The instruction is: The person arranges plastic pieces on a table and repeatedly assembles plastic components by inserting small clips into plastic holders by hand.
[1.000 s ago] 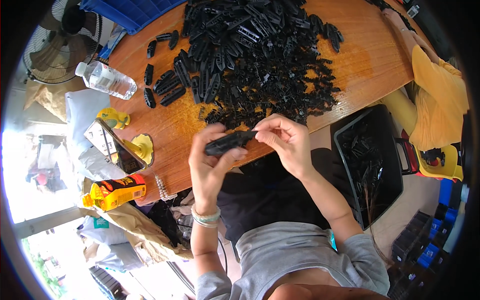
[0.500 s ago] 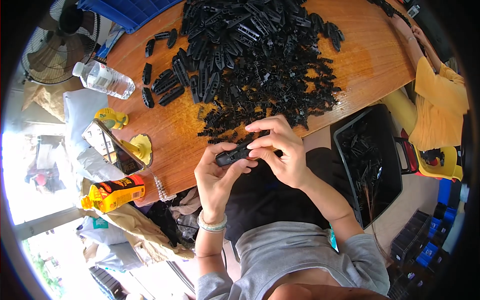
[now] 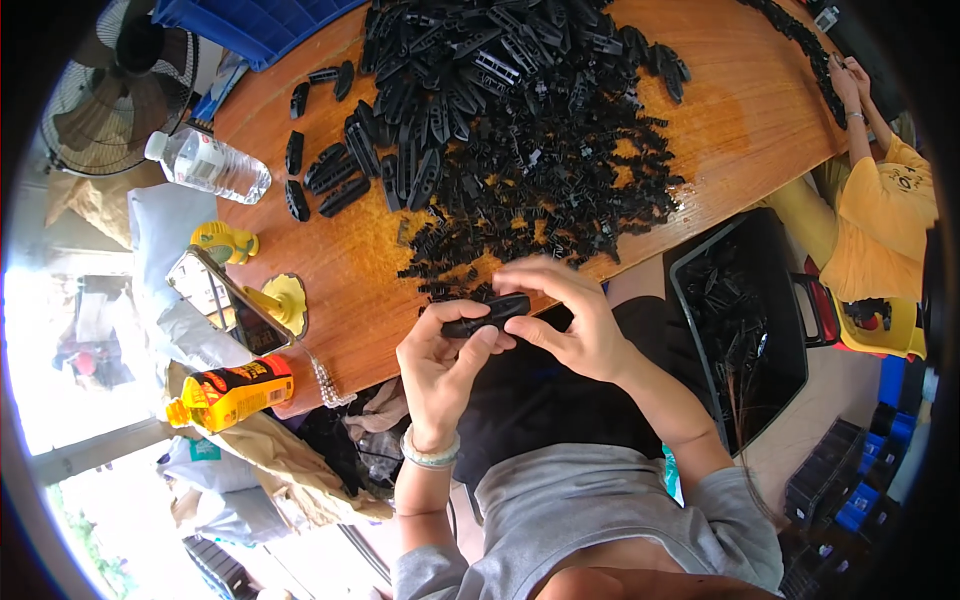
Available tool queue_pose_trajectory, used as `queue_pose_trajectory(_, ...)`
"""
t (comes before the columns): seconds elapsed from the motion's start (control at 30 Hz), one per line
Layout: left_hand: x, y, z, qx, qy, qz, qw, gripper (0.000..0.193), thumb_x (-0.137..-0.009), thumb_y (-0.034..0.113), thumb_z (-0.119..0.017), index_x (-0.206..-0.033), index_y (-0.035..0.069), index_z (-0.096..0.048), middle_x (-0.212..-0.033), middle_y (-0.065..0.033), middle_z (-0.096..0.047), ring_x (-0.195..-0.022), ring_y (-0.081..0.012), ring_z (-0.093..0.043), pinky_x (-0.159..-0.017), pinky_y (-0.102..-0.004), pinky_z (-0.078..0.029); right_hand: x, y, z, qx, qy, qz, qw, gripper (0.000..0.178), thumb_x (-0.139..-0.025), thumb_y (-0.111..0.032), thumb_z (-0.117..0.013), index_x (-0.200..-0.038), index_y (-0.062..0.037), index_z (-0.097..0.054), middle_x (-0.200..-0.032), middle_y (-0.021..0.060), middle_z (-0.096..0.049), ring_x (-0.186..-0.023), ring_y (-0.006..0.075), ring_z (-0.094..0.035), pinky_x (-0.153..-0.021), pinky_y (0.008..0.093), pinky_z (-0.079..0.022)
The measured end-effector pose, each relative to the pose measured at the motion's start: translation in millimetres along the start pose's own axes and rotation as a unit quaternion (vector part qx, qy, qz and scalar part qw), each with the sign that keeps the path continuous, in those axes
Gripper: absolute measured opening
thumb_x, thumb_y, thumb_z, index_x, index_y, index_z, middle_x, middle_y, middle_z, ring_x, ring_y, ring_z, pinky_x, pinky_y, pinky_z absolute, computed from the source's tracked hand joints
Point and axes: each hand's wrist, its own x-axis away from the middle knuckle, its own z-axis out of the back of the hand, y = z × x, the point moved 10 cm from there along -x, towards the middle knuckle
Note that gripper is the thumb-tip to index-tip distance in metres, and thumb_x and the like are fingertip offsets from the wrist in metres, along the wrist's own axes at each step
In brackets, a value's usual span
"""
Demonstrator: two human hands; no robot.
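Note:
A black, elongated plastic part [image 3: 511, 306] with rounded ends is pinched between the thumb and fingers of my left hand [image 3: 434, 352], just off the table's near edge. Around the right end of that part, my right hand [image 3: 588, 338] has its thumb and fingers spread apart. Its fingertips are smeared by motion, and no grip on the part shows. Beyond my hands lies a heap of small black toothed pieces [image 3: 540, 190]. Longer black plastic parts [image 3: 425, 60] are piled behind it, with several more lying at its left.
On the wooden table [image 3: 330, 255] at left are a water bottle [image 3: 215, 165], a phone [image 3: 228, 300] on a yellow stand and an orange drink bottle [image 3: 240, 388]. A black bin [image 3: 790, 370] of parts stands at right. Another person in an orange shirt [image 3: 880, 215] works at far right.
My right fingers have come off the black part and spread open. The part has turned slightly in my left hand. The other person's hands have shifted along a black strand.

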Motion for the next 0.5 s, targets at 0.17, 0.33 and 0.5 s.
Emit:
queue_pose_trajectory(0.17, 2.8, -4.8, -9.3, -0.002, -0.039, 0.029, 0.999, 0.018, -0.083, -0.005, -0.06, -0.101, -0.008, -0.059, -0.096, -0.0162, -0.065, -0.081, -0.0173, -0.067, -0.073, -0.0259, -0.054, 16.8, 13.0, -0.2, -0.054, -0.001, -0.05, 0.997, 0.026, -0.079, -0.01, -0.07, -0.102, 0.0004, -0.063, -0.09, 0.0111, -0.066, -0.079, 0.0213, -0.064, -0.07, 0.0294, -0.049)
queue_pose_trajectory(0.33, -26.5, 22.4, -7.3, -0.225, -0.092, -0.106, 0.964, 0.021, -0.081, -0.004, -0.062, -0.102, -0.004, -0.06, -0.105, -0.0123, -0.063, -0.088, -0.0183, -0.063, -0.072, -0.0272, -0.052, 17.9, 23.8, 0.7, -0.011, -0.119, -0.068, 0.991, 0.019, -0.078, -0.009, -0.07, -0.094, -0.0006, -0.066, -0.085, 0.0116, -0.067, -0.073, 0.0208, -0.066, -0.063, 0.0297, -0.051)
queue_pose_trajectory(0.5, -106.7, 54.4, 26.4, -0.497, 0.084, -0.237, 0.83, 0.024, -0.077, 0.005, -0.067, -0.099, -0.001, -0.061, -0.09, -0.0122, -0.06, -0.074, -0.0224, -0.06, -0.063, -0.0296, -0.048, -34.3, 24.6, 9.9, 0.146, 0.018, 0.044, 0.988, 0.014, -0.08, -0.014, -0.067, -0.086, -0.0018, -0.063, -0.079, 0.0084, -0.059, -0.072, 0.0261, -0.059, -0.066, 0.0358, -0.046)
